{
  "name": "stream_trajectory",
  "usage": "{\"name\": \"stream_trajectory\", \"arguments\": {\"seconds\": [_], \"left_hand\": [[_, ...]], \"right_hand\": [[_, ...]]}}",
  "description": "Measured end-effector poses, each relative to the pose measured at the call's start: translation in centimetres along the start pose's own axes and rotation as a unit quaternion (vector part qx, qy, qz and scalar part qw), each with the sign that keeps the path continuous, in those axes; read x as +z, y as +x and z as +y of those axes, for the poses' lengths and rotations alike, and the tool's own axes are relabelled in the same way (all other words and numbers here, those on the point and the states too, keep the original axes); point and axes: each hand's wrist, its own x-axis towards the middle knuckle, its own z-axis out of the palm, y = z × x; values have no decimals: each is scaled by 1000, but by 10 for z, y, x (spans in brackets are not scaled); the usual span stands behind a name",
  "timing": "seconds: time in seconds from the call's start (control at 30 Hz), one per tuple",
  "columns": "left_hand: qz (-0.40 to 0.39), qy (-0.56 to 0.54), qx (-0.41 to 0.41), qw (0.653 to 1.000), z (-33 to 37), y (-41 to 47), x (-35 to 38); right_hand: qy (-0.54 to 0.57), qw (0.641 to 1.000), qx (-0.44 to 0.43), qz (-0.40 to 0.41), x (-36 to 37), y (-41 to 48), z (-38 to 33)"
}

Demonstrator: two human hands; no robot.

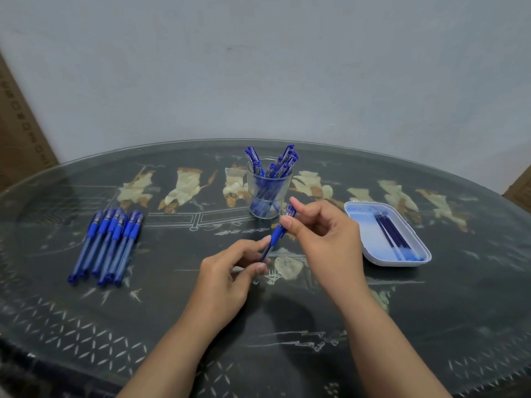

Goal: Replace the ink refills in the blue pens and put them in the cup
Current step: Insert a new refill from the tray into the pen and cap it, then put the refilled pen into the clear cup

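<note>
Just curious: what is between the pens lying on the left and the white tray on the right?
Head view: the left hand and right hand gripping one blue pen, with the glass cup just behind them.

Cup (268, 193) blocks 12 o'clock, pens (106, 245) 9, tray (388, 234) 3; bare surface (178, 239) runs between them, widest at 7 and 5.

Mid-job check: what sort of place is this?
Likely a room in a home: an ornate dark table with inlaid figures under glass, a plain painted wall, a cardboard box at the left edge.
</note>
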Motion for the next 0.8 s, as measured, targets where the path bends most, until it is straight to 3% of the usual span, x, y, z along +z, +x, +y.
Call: {"name": "stream_trajectory", "arguments": {"seconds": [0.17,0.3,0.4,0.53,0.8], "left_hand": [[-3,-19,-26,999,-4,2,0],[-9,-1,-29,1000,-7,11,-8],[-5,162,-26,986,-23,13,-30],[-13,376,-126,918,-35,7,-46],[-29,412,-146,899,-35,8,-42]], "right_hand": [[-47,999,-24,10,3,-2,0],[-35,996,-49,68,-2,11,-19],[-33,988,-94,122,-11,39,-47],[-65,971,-175,149,-10,81,-81],[-168,959,-214,84,26,130,-74]]}}
